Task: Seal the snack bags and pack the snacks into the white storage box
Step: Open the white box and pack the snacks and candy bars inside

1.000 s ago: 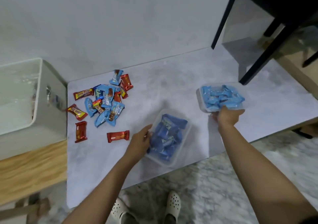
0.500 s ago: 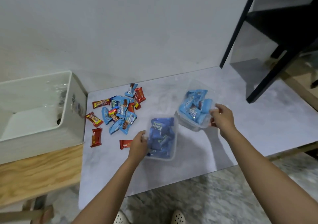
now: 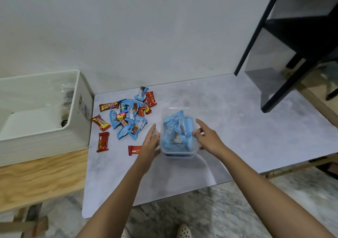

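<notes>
Two clear plastic containers stand stacked in the middle of the grey mat. The upper container [image 3: 178,131] holds light blue snack packets. Under it, only the front edge of the lower container [image 3: 177,155] with dark blue packets shows. My left hand [image 3: 150,142] presses against the left side of the stack at the lower container, fingers stretched forward. On the right wall of the upper container my right hand [image 3: 206,139] keeps its grip. The white storage box [image 3: 80,84] stands at the left on a wooden bench, with clear plastic inside.
A heap of loose blue and red snack packets [image 3: 128,117] lies between the box and the stack, with single red ones [image 3: 103,141] [image 3: 134,150] nearer me. A black shelf frame [image 3: 285,76] stands at the back right. The mat's front edge [image 3: 164,199] overhangs marble floor.
My right hand carried the light blue container from the right side of the mat leftward and set it on top of the dark blue one, which my left hand kept steady.
</notes>
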The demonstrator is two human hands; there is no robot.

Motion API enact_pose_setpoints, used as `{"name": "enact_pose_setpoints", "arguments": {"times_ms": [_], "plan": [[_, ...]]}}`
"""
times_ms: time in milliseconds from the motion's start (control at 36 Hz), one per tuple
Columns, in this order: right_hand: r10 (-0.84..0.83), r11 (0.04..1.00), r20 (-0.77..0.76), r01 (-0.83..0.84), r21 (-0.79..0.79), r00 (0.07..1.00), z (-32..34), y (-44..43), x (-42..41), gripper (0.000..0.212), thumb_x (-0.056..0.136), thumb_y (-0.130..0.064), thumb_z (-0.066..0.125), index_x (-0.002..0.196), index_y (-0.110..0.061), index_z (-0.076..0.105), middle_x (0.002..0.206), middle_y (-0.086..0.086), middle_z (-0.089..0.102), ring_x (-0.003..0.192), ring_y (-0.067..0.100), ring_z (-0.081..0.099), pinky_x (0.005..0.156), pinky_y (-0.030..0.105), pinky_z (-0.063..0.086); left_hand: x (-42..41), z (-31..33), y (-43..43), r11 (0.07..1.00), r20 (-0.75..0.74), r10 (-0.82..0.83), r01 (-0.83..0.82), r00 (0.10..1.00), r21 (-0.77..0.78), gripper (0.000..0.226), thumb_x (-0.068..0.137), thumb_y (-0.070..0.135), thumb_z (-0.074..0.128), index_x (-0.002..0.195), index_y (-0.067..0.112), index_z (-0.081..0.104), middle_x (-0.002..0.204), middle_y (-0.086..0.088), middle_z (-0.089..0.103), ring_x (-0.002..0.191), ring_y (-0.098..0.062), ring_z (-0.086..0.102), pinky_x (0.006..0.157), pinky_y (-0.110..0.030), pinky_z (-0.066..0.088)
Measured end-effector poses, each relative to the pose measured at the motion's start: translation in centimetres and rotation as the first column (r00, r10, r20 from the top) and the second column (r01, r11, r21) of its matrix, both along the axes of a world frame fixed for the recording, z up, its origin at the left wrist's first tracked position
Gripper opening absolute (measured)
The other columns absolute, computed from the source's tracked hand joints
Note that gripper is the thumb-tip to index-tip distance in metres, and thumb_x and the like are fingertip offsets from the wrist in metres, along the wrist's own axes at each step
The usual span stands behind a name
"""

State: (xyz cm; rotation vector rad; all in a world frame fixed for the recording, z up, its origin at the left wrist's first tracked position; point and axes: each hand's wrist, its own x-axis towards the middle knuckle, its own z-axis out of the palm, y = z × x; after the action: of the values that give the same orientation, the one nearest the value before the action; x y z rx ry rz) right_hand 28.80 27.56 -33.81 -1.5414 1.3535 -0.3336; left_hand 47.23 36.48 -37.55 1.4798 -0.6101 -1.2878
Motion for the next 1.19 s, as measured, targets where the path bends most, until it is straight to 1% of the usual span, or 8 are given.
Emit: {"name": "enact_pose_setpoints", "arguments": {"times_ms": [56,111,222,389,444,556,750,1194], "plan": [[0.057,0.998,-0.016,-0.057,0.001,0.998,-0.4,0.3,0.0,0.068,0.094,-0.031,0.051,0.148,-0.03,0.011,0.14,0.006,0.045,0.117,0.024,0.052,0.094,0.039,0.049,0.4,0.5,0.1,1.0,-0.031,-0.03,0.03,0.999,0.003,0.045,0.097,0.028,0.045,0.139,0.037,0.033,0.141,0.002,0.044,0.12,-0.017,0.049,0.096,-0.04,0.044],[0.049,0.993,0.075,-0.057,0.108,0.996,-0.6,0.6,0.1,0.075,0.092,-0.036,0.053,0.147,-0.038,0.001,0.15,0.001,0.033,0.128,0.025,0.045,0.094,0.042,0.049,0.9,1.2,-0.1,0.989,-0.046,-0.148,0.149,0.988,0.022,0.051,0.096,0.027,0.047,0.142,0.036,0.027,0.123,0.011,0.055,0.105,-0.008,0.059,0.085,-0.032,0.053],[-0.029,0.975,0.22,-0.021,0.222,0.975,-0.5,1.1,0.2,0.077,0.092,-0.032,0.055,0.146,-0.042,0.001,0.147,-0.002,0.035,0.102,0.016,0.058,0.061,0.025,0.053,1.5,2.5,-0.5,0.963,-0.031,-0.26,0.262,0.965,0.061,0.062,0.094,0.014,0.05,0.146,0.031,0.021,0.105,0.018,0.056,0.091,-0.005,0.064,0.066,-0.02,0.055],[-0.024,0.989,0.237,-0.011,0.148,0.971,1.9,0.8,2.5,0.08,0.088,-0.03,0.062,0.144,-0.046,0.007,0.131,-0.001,0.042,0.1,0.017,0.06,0.084,0.045,0.055,3.9,5.4,0.1,0.976,0.045,-0.218,0.219,0.975,-0.013,0.064,0.091,0.011,0.055,0.144,0.033,0.025,0.116,0.007,0.053,0.103,-0.012,0.059,0.079,-0.025,0.056],[0.012,0.993,0.259,-0.043,0.113,0.966,3.8,0.4,4.8,0.08,0.088,-0.029,0.062,0.144,-0.046,0.007,0.131,-0.001,0.042,0.099,0.016,0.061,0.078,0.041,0.057,6.0,7.0,0.2,0.981,0.076,-0.185,0.189,0.98,-0.051,0.064,0.091,0.011,0.055,0.143,0.034,0.027,0.122,0.004,0.05,0.111,-0.017,0.057,0.087,-0.03,0.055],[0.099,0.995,0.293,-0.103,0.0,0.951,8.0,-0.3,11.3,0.08,0.089,-0.029,0.06,0.143,-0.049,0.006,0.128,-0.002,0.041,0.094,0.009,0.061,0.057,0.024,0.056,11.9,11.5,0.3,0.981,0.158,-0.109,0.132,0.981,-0.141,0.062,0.091,0.005,0.053,0.142,0.03,0.031,0.101,0.011,0.051,0.087,-0.004,0.06,0.06,-0.015,0.054],[0.17,0.983,0.388,-0.128,-0.131,0.906,13.5,1.6,27.0,0.077,0.089,-0.022,0.061,0.143,-0.049,0.012,0.13,0.01,0.049,0.098,0.018,0.063,0.067,0.033,0.059,27.0,17.9,3.3,0.978,0.277,-0.019,0.075,0.961,-0.193,0.063,0.091,0.006,0.053,0.144,0.031,0.03,0.093,0.008,0.054,0.083,-0.005,0.06,0.07,-0.023,0.054],[0.326,0.938,0.234,-0.344,0.041,0.916,7.9,10.0,55.9,0.081,0.086,-0.028,0.064,0.142,-0.05,0.01,0.13,0.008,0.045,0.105,0.024,0.057,0.078,0.042,0.057,54.0,13.8,13.3,0.988,0.185,0.012,-0.04,0.983,0.151,0.078,0.085,-0.002,0.042,0.144,0.041,0.015,0.124,-0.009,0.053,0.11,-0.026,0.054,0.072,-0.037,0.053]]}}
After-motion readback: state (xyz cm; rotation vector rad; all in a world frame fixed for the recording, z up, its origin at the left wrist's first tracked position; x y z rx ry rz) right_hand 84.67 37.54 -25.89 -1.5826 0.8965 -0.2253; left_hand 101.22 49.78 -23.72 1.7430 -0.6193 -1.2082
